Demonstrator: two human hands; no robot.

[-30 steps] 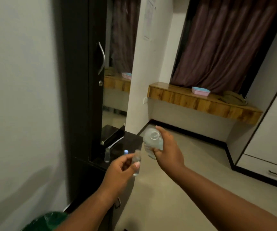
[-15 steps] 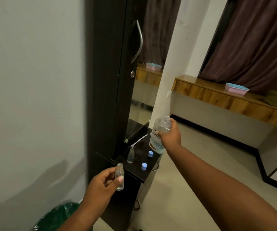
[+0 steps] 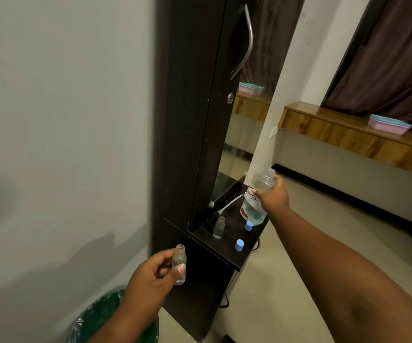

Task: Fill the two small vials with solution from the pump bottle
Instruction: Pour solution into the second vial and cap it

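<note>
Left hand [image 3: 150,276]: thumb and fingers pinch an uncapped vial [image 3: 179,264], upright, off the counter [image 3: 227,253].
Right hand [image 3: 273,196]: fingers wrap the capless bottle [image 3: 255,199], tilted, its base at or just above the counter.
Counter: second vial [image 3: 219,227], seemingly part-filled; two blue caps [image 3: 239,244].

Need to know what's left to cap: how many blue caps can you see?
2. One cap lies near the front edge of the dark ledge; the other cap lies further back, beside the bottle. More could be hidden.
</note>
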